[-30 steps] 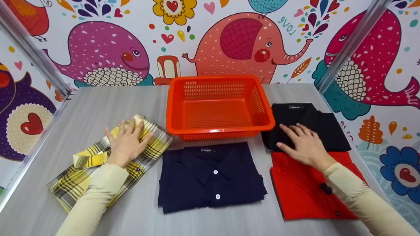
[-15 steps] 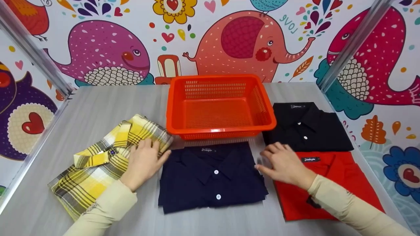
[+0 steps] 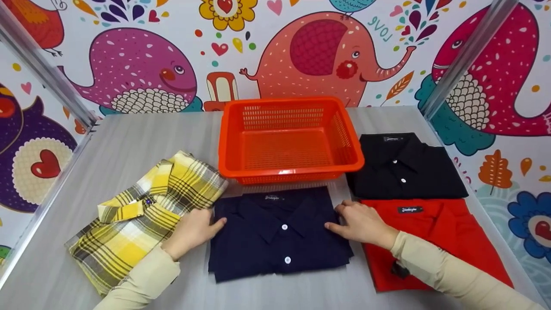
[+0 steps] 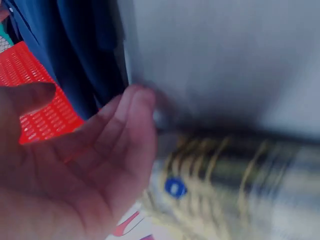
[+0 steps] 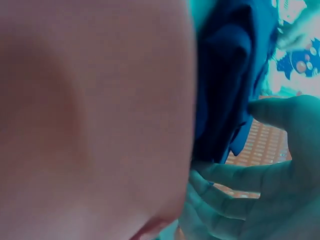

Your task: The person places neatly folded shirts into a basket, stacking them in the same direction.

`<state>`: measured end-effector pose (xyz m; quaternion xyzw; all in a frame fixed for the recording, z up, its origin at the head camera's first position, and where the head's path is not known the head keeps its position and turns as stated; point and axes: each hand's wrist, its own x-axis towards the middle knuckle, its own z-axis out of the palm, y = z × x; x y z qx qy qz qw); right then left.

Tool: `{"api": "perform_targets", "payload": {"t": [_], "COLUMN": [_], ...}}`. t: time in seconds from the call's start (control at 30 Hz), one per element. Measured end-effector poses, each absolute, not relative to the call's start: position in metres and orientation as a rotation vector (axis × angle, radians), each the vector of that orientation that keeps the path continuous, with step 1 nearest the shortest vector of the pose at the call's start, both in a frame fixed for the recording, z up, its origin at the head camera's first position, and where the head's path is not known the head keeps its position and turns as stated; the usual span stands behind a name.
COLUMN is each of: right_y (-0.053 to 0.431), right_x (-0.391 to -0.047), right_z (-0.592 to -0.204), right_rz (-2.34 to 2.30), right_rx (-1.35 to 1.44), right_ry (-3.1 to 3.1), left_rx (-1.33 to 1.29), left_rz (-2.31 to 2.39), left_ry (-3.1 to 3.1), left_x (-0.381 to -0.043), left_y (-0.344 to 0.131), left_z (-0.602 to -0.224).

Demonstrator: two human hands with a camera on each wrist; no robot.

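A folded navy shirt [image 3: 258, 252] with white buttons lies in front of me, between my hands. At its left side, my left hand [image 3: 193, 230] has its thumb over the shirt's edge and its fingers low beside it. In the left wrist view, a gap shows between thumb [image 4: 35, 95] and fingers. My right hand [image 3: 363, 224] is at the opposite side, thumb at the shirt's edge, fingertips down by the table. The right wrist view shows its thumb [image 5: 272, 112] and fingers spread around the navy cloth [image 5: 220, 100], with neither hand closed on it.
An orange plastic basket [image 3: 292, 172] stands just behind the navy shirt. A yellow plaid shirt [image 3: 133, 241] lies at the left. At the right are a folded black shirt [image 3: 383, 181] and a red shirt [image 3: 460, 241]. A patterned wall [image 3: 241, 56] closes off the back.
My left hand has come off the plaid shirt and my right off the black shirt. Both have moved inward and toward me, to the sides of the navy shirt.
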<state>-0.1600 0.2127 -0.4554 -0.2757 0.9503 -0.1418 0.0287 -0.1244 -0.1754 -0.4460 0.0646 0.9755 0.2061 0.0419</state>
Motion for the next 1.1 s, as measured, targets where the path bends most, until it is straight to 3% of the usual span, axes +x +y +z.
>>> {"api": "perform_targets", "payload": {"t": [0.27,0.6,1.1], "right_y": [0.21,0.205,0.213], "right_x": [-0.172,-0.172,-0.169], "right_z": [-0.446,-0.446,-0.452], "right_rz": [-0.941,-1.331,-1.55], "right_rx": [-0.531,-0.042,-0.113], "right_ry": [2.557,2.219,1.873], "left_rx": [-0.198,-0.256,-0.159], "left_rz": [1.1,1.561,1.704], "left_ry": [2.489,2.059,2.078], "left_x": [-0.118,-0.119,-0.122], "left_y": [-0.174,-0.178,-0.162], "left_z": [-0.436,-0.438,-0.447]}}
